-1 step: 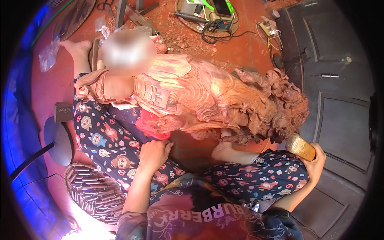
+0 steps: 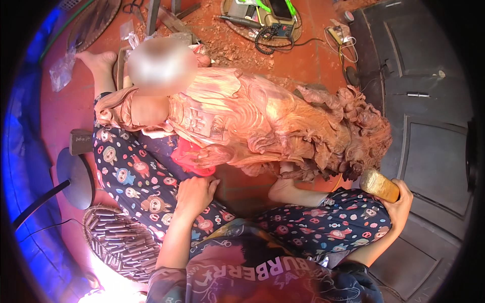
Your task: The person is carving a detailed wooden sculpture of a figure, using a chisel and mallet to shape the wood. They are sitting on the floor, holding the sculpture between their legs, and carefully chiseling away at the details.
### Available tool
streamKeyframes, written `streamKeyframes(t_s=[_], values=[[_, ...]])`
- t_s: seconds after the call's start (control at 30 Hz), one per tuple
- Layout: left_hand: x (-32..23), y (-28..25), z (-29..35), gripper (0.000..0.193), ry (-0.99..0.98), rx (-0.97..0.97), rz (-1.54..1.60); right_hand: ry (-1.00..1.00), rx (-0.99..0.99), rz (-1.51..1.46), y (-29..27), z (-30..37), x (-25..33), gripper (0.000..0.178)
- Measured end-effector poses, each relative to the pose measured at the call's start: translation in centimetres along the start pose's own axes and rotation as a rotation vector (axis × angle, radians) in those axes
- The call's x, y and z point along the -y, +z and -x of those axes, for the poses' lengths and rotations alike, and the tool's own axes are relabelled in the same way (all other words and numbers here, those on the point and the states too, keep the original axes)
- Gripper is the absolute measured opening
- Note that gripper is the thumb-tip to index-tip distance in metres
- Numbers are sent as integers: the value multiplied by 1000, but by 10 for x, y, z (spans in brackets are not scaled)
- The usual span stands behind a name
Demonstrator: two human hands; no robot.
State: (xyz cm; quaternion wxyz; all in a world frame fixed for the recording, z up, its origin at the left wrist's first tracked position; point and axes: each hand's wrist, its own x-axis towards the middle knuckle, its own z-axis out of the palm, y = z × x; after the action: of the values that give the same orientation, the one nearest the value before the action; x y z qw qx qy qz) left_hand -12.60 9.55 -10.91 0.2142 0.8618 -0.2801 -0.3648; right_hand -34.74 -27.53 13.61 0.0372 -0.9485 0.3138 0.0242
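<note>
A large carved wooden statue lies on its side across the space before me, its base of carved swirls and knobs toward the right. Its head end is partly blurred. My left hand rests on my left thigh with its fingers curled in; nothing shows sticking out of it. At the right, beside my right knee, my right hand is wrapped round a yellow-brown block, shaped like a mallet head with a worn, pale end. Any handle is hidden. Red cloth lies under the statue, near my left hand.
A round basket of several chisels stands at the lower left, near a black lamp base and a small dark block. Wood chips litter the floor. A corded power tool lies far back. Dark door panels border the right.
</note>
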Motion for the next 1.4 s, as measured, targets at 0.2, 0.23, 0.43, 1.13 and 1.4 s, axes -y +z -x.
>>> streamKeyframes(t_s=[0.2,0.23,0.43,1.13,1.4], values=[[-31,-62,36,28,115,228,66,50,-57,-24,6,-3,4,44],[-45,-83,45,24,212,86,154,47,-60,-18,7,-3,3,44],[-99,-141,6,15,515,-723,0,-13,-119,10,6,-11,7,43],[-116,-124,-36,34,384,-536,-55,-49,-191,-120,16,2,-16,40],[-118,-124,-31,8,350,-506,-145,65,-104,-133,22,18,-36,35]])
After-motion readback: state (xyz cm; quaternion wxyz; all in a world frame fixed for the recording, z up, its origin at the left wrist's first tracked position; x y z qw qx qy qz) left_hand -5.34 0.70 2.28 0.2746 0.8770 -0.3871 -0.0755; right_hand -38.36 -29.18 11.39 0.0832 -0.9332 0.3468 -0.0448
